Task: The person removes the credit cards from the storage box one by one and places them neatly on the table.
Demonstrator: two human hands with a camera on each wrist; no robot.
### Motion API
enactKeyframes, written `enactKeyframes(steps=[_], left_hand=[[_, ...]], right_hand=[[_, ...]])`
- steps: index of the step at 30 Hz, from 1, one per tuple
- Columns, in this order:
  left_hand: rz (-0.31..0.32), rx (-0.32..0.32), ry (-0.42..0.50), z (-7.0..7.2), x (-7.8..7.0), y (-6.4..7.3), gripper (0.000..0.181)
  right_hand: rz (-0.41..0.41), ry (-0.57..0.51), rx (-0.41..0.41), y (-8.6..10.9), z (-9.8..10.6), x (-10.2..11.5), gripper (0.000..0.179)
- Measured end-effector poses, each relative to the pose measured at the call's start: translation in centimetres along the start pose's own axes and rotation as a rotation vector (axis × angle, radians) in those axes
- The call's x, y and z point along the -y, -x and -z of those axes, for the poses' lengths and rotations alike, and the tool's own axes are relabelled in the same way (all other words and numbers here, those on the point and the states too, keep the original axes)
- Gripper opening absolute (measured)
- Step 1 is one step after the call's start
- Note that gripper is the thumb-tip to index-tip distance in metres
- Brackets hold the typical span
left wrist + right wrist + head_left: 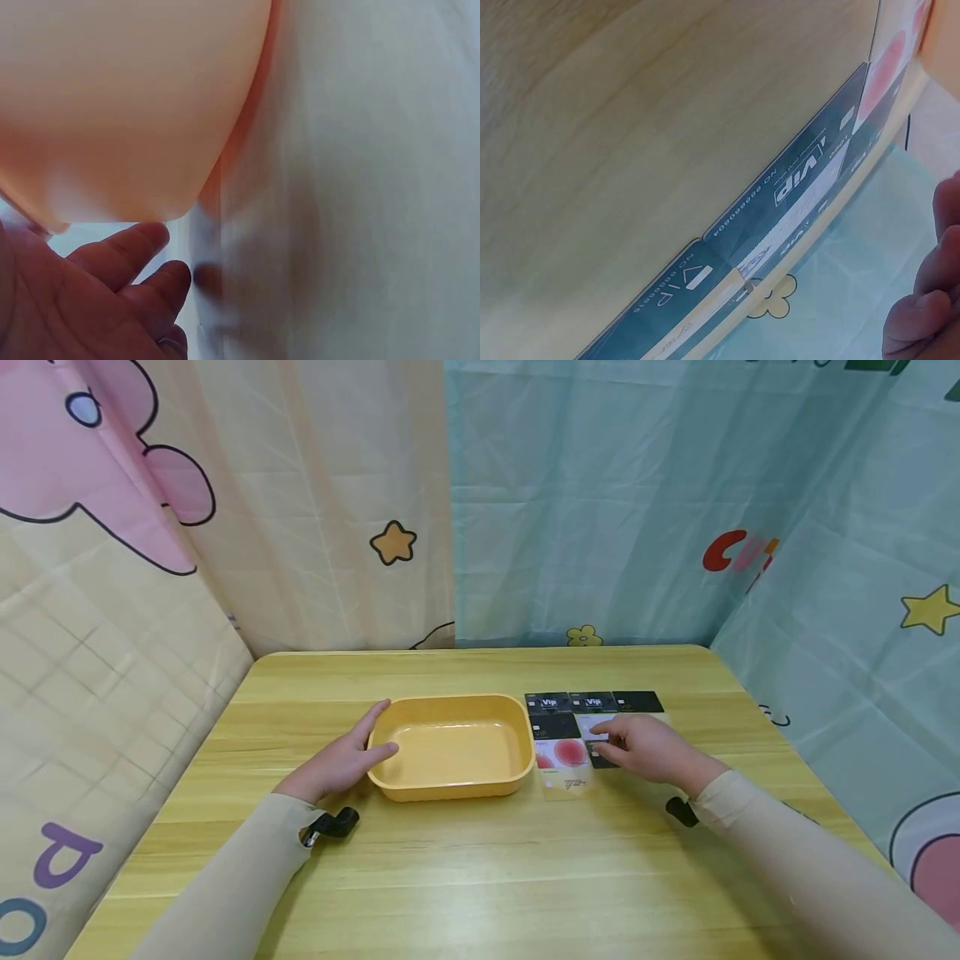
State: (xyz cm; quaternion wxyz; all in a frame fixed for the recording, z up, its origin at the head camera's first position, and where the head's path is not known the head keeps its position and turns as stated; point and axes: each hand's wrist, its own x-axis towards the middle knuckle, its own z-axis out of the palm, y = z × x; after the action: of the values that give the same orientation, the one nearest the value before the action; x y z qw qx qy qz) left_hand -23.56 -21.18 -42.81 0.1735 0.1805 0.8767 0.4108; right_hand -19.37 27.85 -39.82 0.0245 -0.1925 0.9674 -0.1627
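A yellow plastic tray [453,791] rests on the table. My left hand [341,764] is at its left end, thumb over the rim and fingers outstretched along the outer wall. In the left wrist view, relaxed fingers lie by the tray wall [142,150]. To the tray's right, several cards lie in rows: dark Vip cards [549,703], a white card with pink-red circles [562,753] and a pale yellow card [567,783]. My right hand [656,752] is over the right part of them, thumb and forefinger apart, nothing visible between them. It partly hides some cards.
The wooden table [450,877] has rounded far corners. Patterned curtains [585,510] hang behind and at both sides. A black wrist-worn device [337,824] sits below the left hand, and another [681,812] below the right.
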Motion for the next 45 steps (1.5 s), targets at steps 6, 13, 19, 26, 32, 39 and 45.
enactKeyframes(steps=[6,13,19,26,32,39,45], left_hand=[[-0.001,-0.005,0.028,0.5,-0.2,0.0,0.083],[0.024,-0.099,-0.098,2.0,-0.4,0.2,0.078],[0.012,-0.175,-0.303,3.4,-0.5,0.6,0.086],[-0.051,-0.24,-0.506,4.4,0.0,0.9,0.084],[-0.061,-0.246,-0.596,5.2,0.0,1.4,0.081],[-0.04,-0.223,-0.647,5.9,0.3,1.9,0.083],[-0.012,-0.214,-0.682,6.6,1.2,2.3,0.083]], right_hand=[[0.019,0.072,-0.085,0.1,0.0,-0.1,0.033],[0.011,0.089,-0.147,0.1,0.4,-0.5,0.04],[-0.017,0.088,-0.137,-0.1,0.9,-1.0,0.054],[-0.077,0.101,-0.095,-0.7,1.2,-1.4,0.068],[-0.089,0.112,-0.094,-0.9,1.3,-1.7,0.074],[-0.131,0.135,-0.089,-0.6,1.7,-3.4,0.076],[-0.183,0.172,-0.076,0.1,2.7,-6.4,0.08]])
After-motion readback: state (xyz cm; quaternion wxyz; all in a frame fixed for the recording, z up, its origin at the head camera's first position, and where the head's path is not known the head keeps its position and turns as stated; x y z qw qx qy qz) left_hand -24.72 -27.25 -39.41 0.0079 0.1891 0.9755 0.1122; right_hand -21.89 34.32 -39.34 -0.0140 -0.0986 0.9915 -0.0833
